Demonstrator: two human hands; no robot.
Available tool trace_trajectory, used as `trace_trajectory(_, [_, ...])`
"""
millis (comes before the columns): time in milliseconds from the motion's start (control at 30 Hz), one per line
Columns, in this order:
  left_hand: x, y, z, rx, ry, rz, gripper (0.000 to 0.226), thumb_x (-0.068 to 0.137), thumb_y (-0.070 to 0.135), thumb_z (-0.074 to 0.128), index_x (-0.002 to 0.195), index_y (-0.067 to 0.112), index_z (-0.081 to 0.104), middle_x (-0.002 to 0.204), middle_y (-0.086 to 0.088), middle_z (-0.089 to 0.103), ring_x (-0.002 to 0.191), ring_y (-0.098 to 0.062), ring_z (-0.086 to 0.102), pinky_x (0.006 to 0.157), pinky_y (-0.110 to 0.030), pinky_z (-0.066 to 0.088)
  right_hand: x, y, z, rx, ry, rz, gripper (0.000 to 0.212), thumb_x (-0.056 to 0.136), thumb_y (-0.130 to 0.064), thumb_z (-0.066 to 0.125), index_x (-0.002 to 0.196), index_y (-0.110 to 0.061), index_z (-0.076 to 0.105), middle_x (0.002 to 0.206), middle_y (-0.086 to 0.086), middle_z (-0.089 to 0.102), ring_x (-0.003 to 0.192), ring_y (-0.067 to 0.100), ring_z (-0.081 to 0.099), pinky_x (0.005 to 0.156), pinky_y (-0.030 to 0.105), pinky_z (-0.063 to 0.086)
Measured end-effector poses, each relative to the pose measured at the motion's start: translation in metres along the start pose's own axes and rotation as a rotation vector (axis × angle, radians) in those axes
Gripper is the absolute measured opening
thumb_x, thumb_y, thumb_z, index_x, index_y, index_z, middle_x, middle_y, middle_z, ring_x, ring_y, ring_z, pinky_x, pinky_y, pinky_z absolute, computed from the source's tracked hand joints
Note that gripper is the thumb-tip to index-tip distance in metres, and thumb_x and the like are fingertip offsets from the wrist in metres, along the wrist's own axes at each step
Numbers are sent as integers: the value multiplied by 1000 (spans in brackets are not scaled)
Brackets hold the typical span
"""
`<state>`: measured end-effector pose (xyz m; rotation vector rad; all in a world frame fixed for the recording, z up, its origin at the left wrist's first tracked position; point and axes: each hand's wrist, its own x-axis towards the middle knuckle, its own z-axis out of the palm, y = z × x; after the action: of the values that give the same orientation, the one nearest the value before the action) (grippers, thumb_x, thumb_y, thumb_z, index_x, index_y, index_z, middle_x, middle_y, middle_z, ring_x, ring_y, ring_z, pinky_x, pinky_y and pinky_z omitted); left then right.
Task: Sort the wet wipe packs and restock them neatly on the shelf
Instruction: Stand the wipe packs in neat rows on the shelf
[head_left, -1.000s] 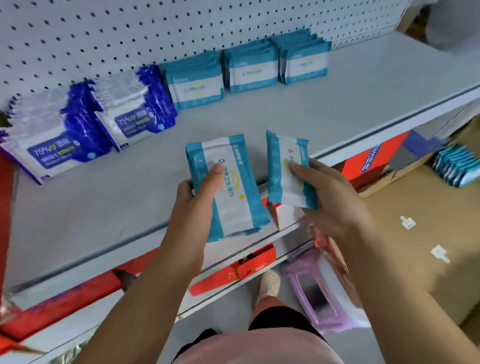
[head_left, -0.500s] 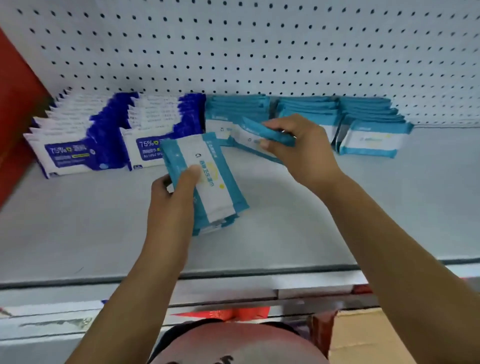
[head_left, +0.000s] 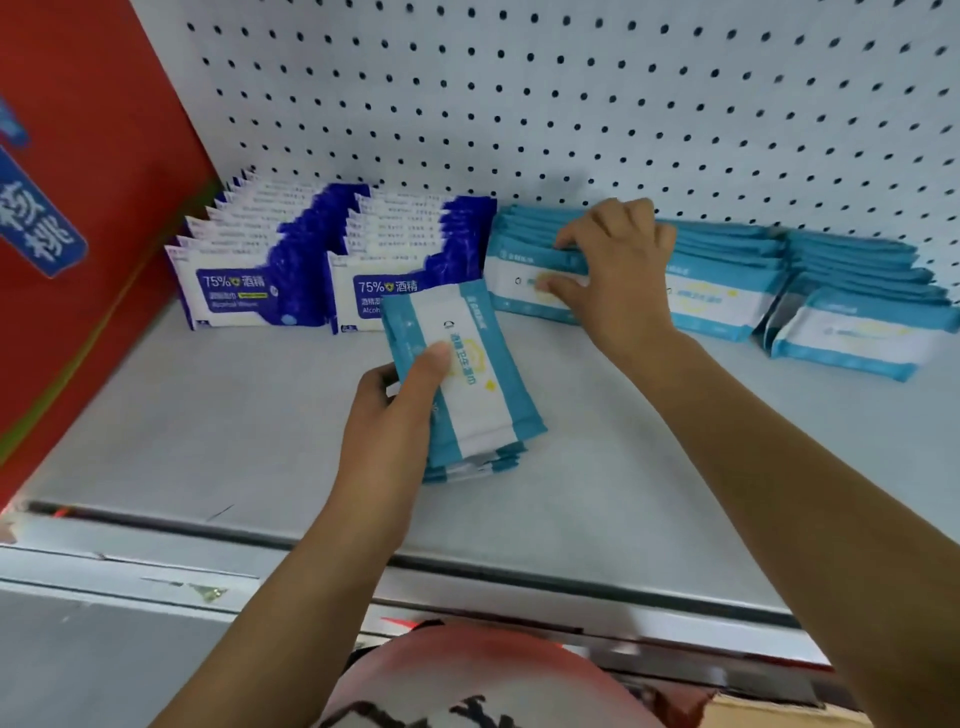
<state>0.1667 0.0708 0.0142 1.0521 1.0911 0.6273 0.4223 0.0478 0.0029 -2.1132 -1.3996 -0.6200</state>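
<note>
My left hand (head_left: 395, 410) grips a small stack of teal and white wet wipe packs (head_left: 470, 384) above the grey shelf (head_left: 218, 426), thumb on the top pack. My right hand (head_left: 618, 275) reaches to the back and pinches the front pack of the leftmost teal row (head_left: 524, 270), thumb on its face and fingers over its top edge. Two more teal rows (head_left: 722, 291) (head_left: 857, 322) stand to the right. Two rows of dark blue 75% alcohol wipe packs (head_left: 239, 280) (head_left: 395, 270) stand at the back left.
A white pegboard wall (head_left: 571, 104) closes the back of the shelf. A red side panel with a blue label (head_left: 67, 182) bounds it on the left. The shelf's front rail (head_left: 467, 566) runs below my arms.
My right hand carried its single teal pack from mid-air to the front of the leftmost teal row. The view moved closer to the shelf. My left hand keeps its stack.
</note>
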Motion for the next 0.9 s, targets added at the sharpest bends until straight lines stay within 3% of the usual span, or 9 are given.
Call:
trace_trajectory(100, [1,0,-3,-10,-17,-12,51,91,53,68,129,20,60,102,5,80,89,-14,78,71,-32,60,-4,-14,-6,48,8,107,48,72,-42,83,109,-19,63,113,1,57,108,24,45,82,29,19])
trace_trajectory(200, [0,0,-3,-15,-34,-9,53,91,52,68,131,20,59,103,5,80,90,-15,78,72,-34,60,-16,-39,-37,354,-2,292,34,83,-40,78,106,-21,61,104,-7,60,96,12,52,79,23,36])
trace_trajectory(267, [-1,1,-1,-9,-46,4,55,89,54,69,131,22,57,100,7,80,88,-13,78,71,-33,60,-28,-57,-63,513,-181,433,23,91,-47,68,96,-25,62,90,-13,63,81,3,55,70,15,40])
trace_trajectory(367, [-3,4,10,14,-96,34,67,79,64,69,131,24,57,101,9,80,87,-10,78,70,-30,61,-50,-75,-92,661,-498,536,41,82,-66,64,95,-26,63,86,-7,70,77,6,65,68,20,53])
trace_trajectory(467, [-4,5,27,66,-185,58,84,63,76,62,131,27,57,110,9,77,89,-8,77,71,-27,63,-66,-77,-106,744,-590,605,42,76,-59,74,100,-26,64,90,-10,74,78,4,70,68,22,59])
trace_trajectory(533, [-5,4,38,90,-230,73,86,60,80,60,130,30,57,113,12,75,95,-7,76,78,-28,62,-70,-68,-113,781,-559,669,33,82,-49,74,104,-25,65,90,-11,77,79,4,73,72,26,61])
trace_trajectory(633, [-1,4,52,54,-275,74,72,72,70,69,131,30,59,114,13,76,100,-8,75,89,-35,60,-73,-44,-125,860,-499,796,33,88,-41,72,112,-21,64,93,-6,78,85,13,75,84,38,61])
trace_trajectory(767, [9,1,72,10,-304,129,38,90,38,75,124,28,62,103,14,78,89,-2,75,68,-20,59,-73,-7,-134,849,-334,847,27,90,-31,72,112,-19,61,101,-2,77,89,14,74,88,43,58])
trace_trajectory(900, [17,-11,83,-9,-314,238,34,94,24,72,126,23,59,102,20,76,96,-2,73,74,-19,58,-66,32,-137,513,-176,758,21,92,-26,71,96,-30,52,107,-1,73,93,19,71,83,44,58])
